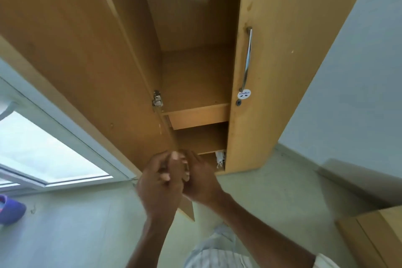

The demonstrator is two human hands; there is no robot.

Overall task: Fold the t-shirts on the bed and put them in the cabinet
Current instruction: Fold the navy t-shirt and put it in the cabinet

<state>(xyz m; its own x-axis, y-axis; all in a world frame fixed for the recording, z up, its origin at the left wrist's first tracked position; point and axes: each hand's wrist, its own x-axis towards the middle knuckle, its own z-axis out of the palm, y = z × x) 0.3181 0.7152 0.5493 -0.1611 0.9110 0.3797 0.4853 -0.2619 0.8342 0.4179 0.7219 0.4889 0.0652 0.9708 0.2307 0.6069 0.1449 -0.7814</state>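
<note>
The cabinet (pixel 195 76) stood with its left door (pixel 71 56) swung open and its right door (pixel 289 61) shut; both hands met at the open door's lower edge; the left hand (pixel 158 185) curled its grip round that edge; the right hand's (pixel 200 178) grip was blurred, so I cannot tell; no t-shirt showed; the shelf (pixel 198 115) lay above the hands.

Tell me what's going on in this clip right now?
A person stands at a wooden cabinet whose left door is open. Both hands, left hand and right hand, meet at that door's lower edge; motion blur hides each grip. The visible shelves look bare, and no t-shirt is in view.
</note>
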